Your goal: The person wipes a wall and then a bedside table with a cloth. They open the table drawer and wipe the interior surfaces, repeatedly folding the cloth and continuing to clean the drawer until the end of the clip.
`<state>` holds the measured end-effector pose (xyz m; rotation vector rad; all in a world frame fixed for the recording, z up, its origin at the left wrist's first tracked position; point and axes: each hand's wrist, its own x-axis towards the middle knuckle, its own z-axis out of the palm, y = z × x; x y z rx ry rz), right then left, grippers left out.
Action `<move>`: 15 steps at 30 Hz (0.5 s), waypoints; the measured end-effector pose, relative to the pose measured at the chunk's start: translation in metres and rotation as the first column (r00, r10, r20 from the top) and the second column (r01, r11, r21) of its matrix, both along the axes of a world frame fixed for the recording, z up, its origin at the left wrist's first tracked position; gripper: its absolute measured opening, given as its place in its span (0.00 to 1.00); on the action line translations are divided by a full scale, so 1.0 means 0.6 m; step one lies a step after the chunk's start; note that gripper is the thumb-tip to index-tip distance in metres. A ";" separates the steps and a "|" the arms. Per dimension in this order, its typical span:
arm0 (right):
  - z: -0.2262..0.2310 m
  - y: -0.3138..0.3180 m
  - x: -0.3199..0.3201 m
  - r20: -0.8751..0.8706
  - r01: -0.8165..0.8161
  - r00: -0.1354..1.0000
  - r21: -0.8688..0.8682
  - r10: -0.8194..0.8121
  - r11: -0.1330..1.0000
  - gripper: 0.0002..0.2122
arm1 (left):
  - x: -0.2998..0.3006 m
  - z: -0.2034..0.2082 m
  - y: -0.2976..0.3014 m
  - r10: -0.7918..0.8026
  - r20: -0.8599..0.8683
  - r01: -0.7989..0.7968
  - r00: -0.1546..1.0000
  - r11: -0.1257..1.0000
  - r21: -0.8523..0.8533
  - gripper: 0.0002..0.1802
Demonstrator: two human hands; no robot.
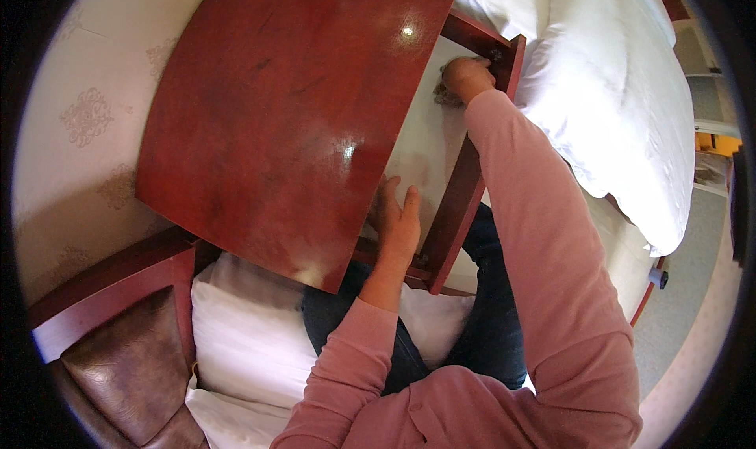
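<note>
A reddish-brown wooden drawer (457,209) is pulled out from under a glossy red-brown tabletop (291,118). Inside its near end is my left hand (399,222), thumb and a finger apart, with some fingers hidden under the tabletop's edge. It seems to hold nothing. At the drawer's far corner my right hand (470,77) is closed on a crumpled brownish cloth (447,93), which lies against the pale drawer bottom (425,146). Much of the cloth is covered by the hand.
White bedding (606,94) bulges close to the drawer's far right side. My legs (492,315) straddle the drawer's near end, above a white bed. A brown padded headboard (130,358) stands at lower left, and patterned wallpaper (87,118) runs behind the tabletop.
</note>
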<state>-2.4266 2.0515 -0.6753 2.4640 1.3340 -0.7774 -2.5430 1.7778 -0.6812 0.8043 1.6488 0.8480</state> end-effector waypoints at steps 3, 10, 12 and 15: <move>-0.007 0.000 0.011 0.007 -0.038 0.999 0.126 0.037 0.991 0.43 | 0.003 -0.001 -0.003 0.001 0.011 -0.001 1.000 1.000 0.013 0.23; 0.002 -0.038 0.015 0.061 -0.284 0.958 0.312 0.279 0.907 0.36 | 0.007 0.003 0.001 -0.049 -0.072 0.049 0.996 0.999 -0.008 0.25; -0.003 -0.056 0.003 0.201 -0.407 0.909 0.252 0.364 0.878 0.33 | 0.008 0.006 0.001 -0.047 -0.084 0.046 0.995 0.999 -0.013 0.26; -0.001 -0.064 -0.006 0.347 -0.499 0.839 0.186 0.419 0.846 0.32 | 0.003 0.011 0.000 -0.025 -0.033 0.025 0.999 1.000 0.000 0.28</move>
